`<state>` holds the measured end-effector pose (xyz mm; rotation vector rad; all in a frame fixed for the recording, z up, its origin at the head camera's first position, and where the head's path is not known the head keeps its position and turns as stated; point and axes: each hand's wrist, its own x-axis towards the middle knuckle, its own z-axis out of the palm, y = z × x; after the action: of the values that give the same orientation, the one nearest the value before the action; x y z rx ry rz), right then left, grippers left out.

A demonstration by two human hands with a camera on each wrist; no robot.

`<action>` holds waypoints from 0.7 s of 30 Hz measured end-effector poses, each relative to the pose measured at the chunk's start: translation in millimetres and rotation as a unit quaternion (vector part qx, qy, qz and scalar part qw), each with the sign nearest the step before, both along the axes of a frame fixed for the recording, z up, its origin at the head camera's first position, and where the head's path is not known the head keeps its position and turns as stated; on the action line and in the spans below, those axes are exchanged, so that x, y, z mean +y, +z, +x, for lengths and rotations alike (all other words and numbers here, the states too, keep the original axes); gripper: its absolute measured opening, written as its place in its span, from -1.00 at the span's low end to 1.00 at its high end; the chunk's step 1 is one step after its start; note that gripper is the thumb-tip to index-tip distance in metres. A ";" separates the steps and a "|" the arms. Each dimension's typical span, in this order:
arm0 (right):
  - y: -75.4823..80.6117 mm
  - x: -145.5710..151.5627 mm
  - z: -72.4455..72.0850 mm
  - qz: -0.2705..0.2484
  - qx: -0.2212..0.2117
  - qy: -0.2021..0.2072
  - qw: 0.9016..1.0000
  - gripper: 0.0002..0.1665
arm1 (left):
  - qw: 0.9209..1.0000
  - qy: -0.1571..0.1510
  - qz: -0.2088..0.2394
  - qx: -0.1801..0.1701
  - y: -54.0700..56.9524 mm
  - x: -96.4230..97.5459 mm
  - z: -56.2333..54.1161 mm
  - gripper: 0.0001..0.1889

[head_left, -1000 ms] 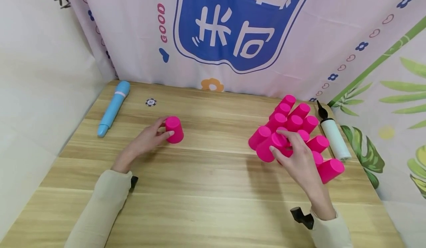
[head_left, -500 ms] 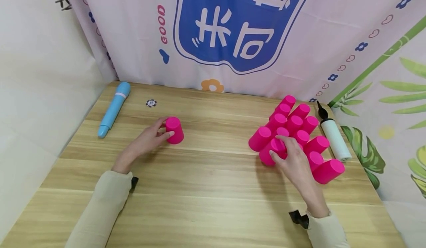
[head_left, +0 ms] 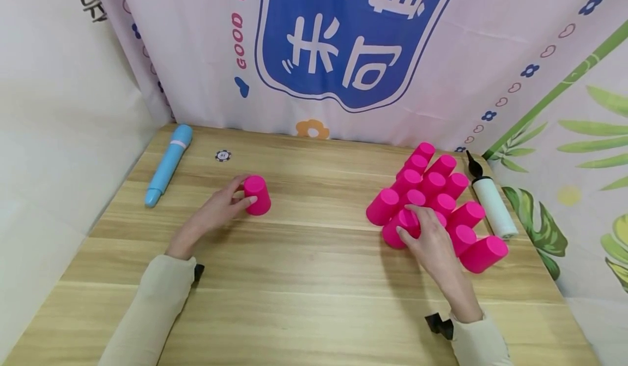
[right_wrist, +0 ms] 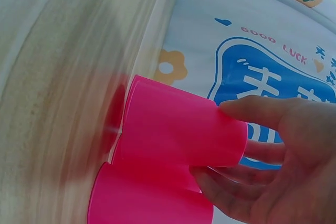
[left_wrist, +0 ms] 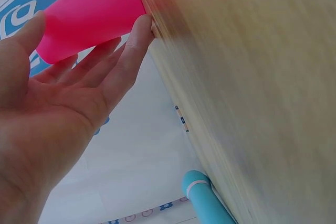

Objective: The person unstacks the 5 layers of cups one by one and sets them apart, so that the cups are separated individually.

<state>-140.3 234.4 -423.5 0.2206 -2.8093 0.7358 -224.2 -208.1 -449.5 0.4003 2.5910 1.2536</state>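
Left of the table's middle, a bright pink cup (head_left: 258,199) stands upside down on the wood. My left hand (head_left: 221,208) holds it from the left, thumb on the near side and fingers round the back. In the left wrist view, the fingertips reach down that cup (left_wrist: 100,19) close to its rim. On the right, my right hand (head_left: 434,243) grips another upturned pink cup (head_left: 395,234) at the front left of a cluster. In the right wrist view, thumb and fingers pinch the cup (right_wrist: 173,127) near its base, its rim at the tabletop.
Several more upturned pink cups (head_left: 484,254) crowd together around and behind my right hand. A white hand pump (head_left: 494,208) with a black nozzle lies beyond them. At the far left are a light blue microphone-shaped stick (head_left: 168,165) and a poker chip (head_left: 223,156). Printed curtains (head_left: 196,55) border the table (head_left: 304,300).
My right hand has brought its cup, tilted a second ago, down upright at the cluster's front edge, slightly nearer to me. The left hand and its cup have stayed put.
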 end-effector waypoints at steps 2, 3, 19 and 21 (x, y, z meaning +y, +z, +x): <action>-1.4 0.0 -0.5 0.003 0.011 0.001 1.000 -0.34 | 1.000 0.001 0.001 0.002 0.3 0.3 -0.3 -0.29; -1.9 -0.2 -0.5 0.005 0.014 0.001 1.000 -0.34 | 1.000 0.003 0.002 0.002 0.3 0.3 -0.3 -0.30; -8.7 1.4 -1.0 0.002 0.049 0.007 0.999 -0.37 | 0.999 0.004 -0.007 0.036 0.4 -0.8 2.0 -0.36; -9.8 1.4 -0.6 0.000 0.052 0.009 0.999 -0.37 | 0.999 0.004 -0.006 0.034 -0.1 -0.8 2.6 -0.37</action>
<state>-140.9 235.8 -433.3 0.2752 -2.7122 0.7080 -221.5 -208.8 -449.6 0.4381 2.6583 1.2489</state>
